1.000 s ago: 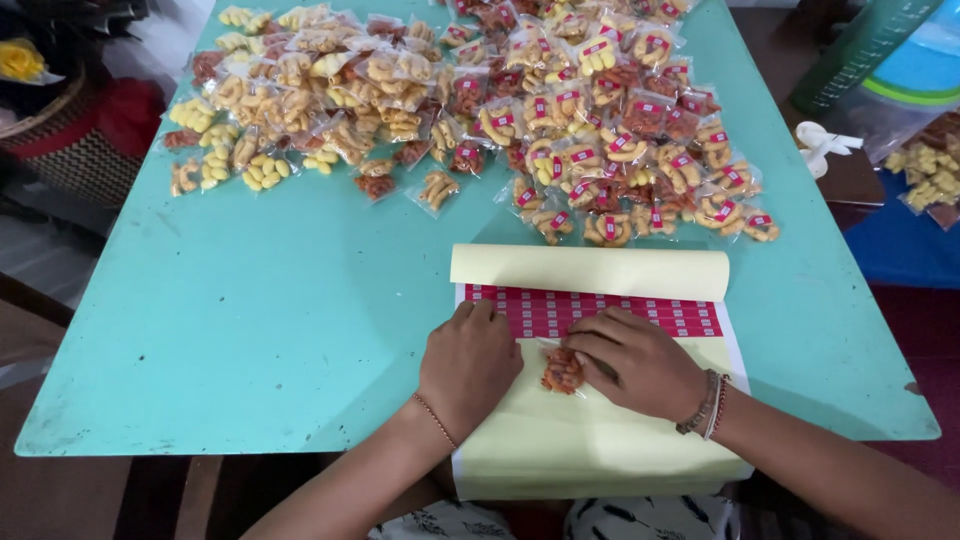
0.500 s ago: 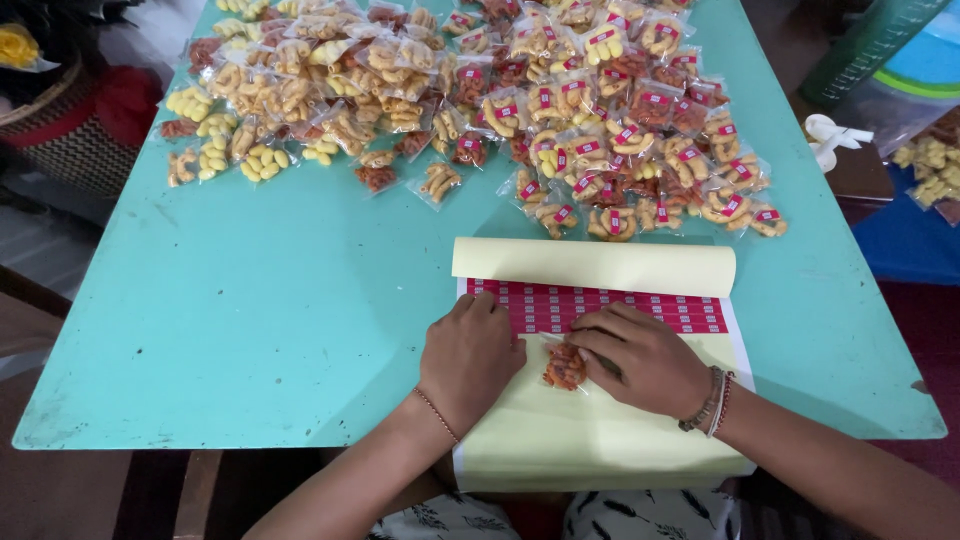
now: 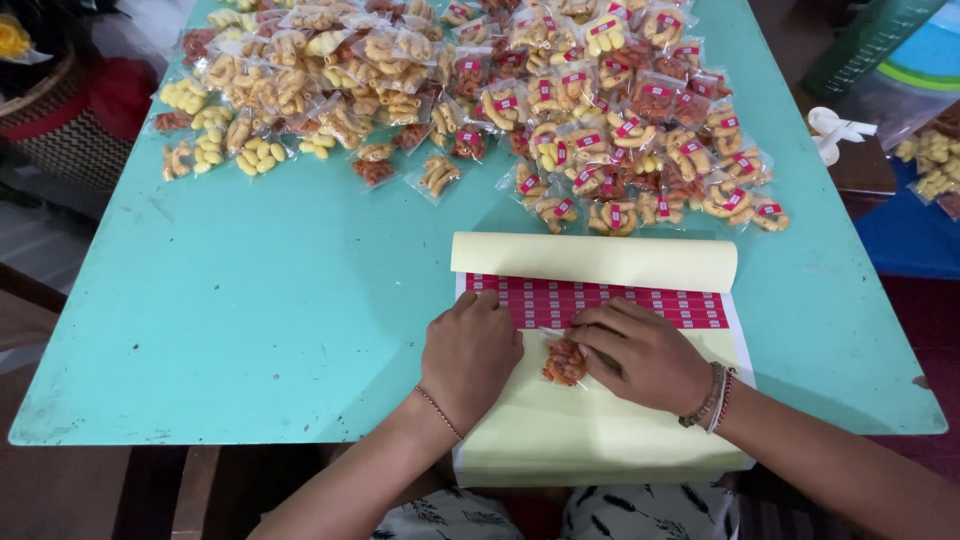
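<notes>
A small clear packet of orange snacks (image 3: pixel 565 361) lies on the pale yellow sticker sheet (image 3: pixel 600 440), between both hands. The right hand (image 3: pixel 650 355) presses it with flattened fingers; the left hand (image 3: pixel 470 350) rests curled on the red sticker rows (image 3: pixel 600 302). Labelled packets (image 3: pixel 640 150) heap at the far right of the turquoise table (image 3: pixel 250 320), unlabelled packets (image 3: pixel 290 90) at the far left, so plenty remains by the look of it.

A heap of small clear snack packets (image 3: pixel 480 110) covers the far end of the turquoise table (image 3: pixel 250 300), some carrying red labels. A woven basket (image 3: pixel 50 110) stands to the left, and a white plastic clip (image 3: pixel 835 130) lies on a dark surface to the right.
</notes>
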